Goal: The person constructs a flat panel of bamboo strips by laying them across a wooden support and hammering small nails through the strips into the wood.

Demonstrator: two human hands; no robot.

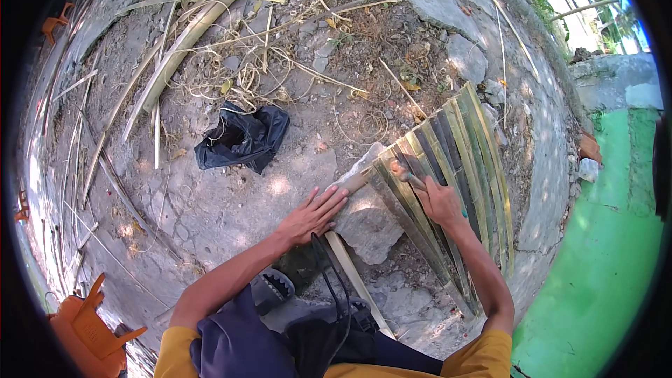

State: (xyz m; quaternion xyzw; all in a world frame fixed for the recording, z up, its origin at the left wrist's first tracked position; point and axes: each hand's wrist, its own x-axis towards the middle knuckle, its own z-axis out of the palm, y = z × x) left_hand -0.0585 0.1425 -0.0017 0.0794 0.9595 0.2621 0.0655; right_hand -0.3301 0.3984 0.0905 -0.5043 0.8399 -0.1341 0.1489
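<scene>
A fan of split bamboo slats [458, 161], like a rake head, spreads from a narrow bamboo end [355, 181] toward the right. Its narrow end lies over a grey rock [367, 229]. My left hand [313, 215] rests with fingers stretched out, their tips beside that narrow end. Over the slats, my right hand [442, 204] is wrapped round a hammer [413, 179] with a rounded, brownish head. The hammer head is at the slats near where they come together; whether it touches them I cannot tell. A pale bamboo stick [357, 283] slants down from near my left hand.
A black plastic bag [262, 134] sits ahead on the left. Bamboo poles [185, 45] and thin strips [245, 80] litter the ground beyond it. An orange plastic chair [87, 329] stands at the lower left. Green-painted floor [595, 252] borders the right side.
</scene>
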